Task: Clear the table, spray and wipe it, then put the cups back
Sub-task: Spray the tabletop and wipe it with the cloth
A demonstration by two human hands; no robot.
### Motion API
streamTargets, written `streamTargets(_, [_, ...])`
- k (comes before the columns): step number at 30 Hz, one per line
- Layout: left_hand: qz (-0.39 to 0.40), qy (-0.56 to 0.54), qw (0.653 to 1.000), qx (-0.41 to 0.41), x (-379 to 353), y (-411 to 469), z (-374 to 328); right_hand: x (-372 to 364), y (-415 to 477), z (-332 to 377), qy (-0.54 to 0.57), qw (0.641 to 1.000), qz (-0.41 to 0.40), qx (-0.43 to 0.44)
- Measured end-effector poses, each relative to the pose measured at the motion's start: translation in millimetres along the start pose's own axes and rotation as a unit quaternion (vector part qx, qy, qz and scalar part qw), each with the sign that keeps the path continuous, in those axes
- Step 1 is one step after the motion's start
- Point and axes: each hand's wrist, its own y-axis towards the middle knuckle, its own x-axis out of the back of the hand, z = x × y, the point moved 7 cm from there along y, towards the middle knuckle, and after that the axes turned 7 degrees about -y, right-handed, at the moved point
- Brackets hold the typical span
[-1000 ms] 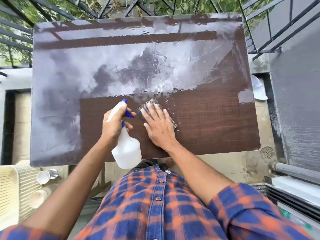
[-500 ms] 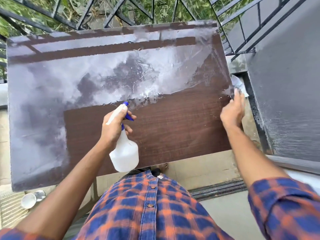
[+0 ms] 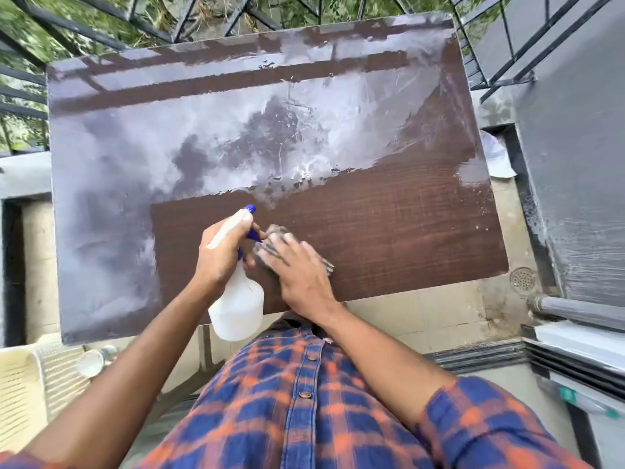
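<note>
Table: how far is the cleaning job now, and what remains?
Done: the table is cleared; a cup lies by the chair at the near left. Spraying has begun: drops and streaks show mid-table. In hand: the right hand presses the cloth flat, the left hand grips the bottle. Left: finish wiping, then put the cups back.

The right hand (image 3: pixel 301 269) hides most of the blurred cloth (image 3: pixel 272 231).
</note>
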Motion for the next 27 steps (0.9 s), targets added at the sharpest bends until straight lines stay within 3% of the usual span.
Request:
streamTargets(3, [0.002,0.008,1.000,0.017,-3.8,-4.2,9.4,23.6,-40.4,-84.1,-0.019,0.990,-0.045,-0.134])
streamTargets(6, [0.028,0.008,0.999,0.019,-18.4,-9.2,13.0,63.9,-91.1,-190.1,-0.036,0.956,-0.084,-0.279])
streamTargets(10, [0.057,0.014,0.998,0.008,-37.4,-11.6,9.4,113.2,-146.4,-303.5,-0.015,0.872,-0.118,-0.474])
streamTargets(13, [0.071,0.012,0.997,0.006,-44.5,-13.2,9.0,135.4,-149.3,-316.2,0.019,0.821,-0.181,-0.541])
streamTargets(15, [0.069,0.009,0.998,0.004,-44.1,-15.3,9.4,138.7,-120.9,-285.2,0.024,0.836,-0.211,-0.505])
streamTargets(19, [0.046,0.013,0.999,0.009,-31.3,-21.5,13.0,94.8,-55.0,-144.3,0.062,0.931,-0.216,-0.288])
streamTargets(23, [0.020,0.009,1.000,0.001,-10.6,-26.1,14.2,31.5,-32.9,-2.7,0.130,0.983,-0.080,-0.101])
streamTargets(27, [0.016,0.008,1.000,0.008,-2.5,-29.6,18.8,-3.2,-49.4,13.7,0.062,0.998,0.024,-0.006])
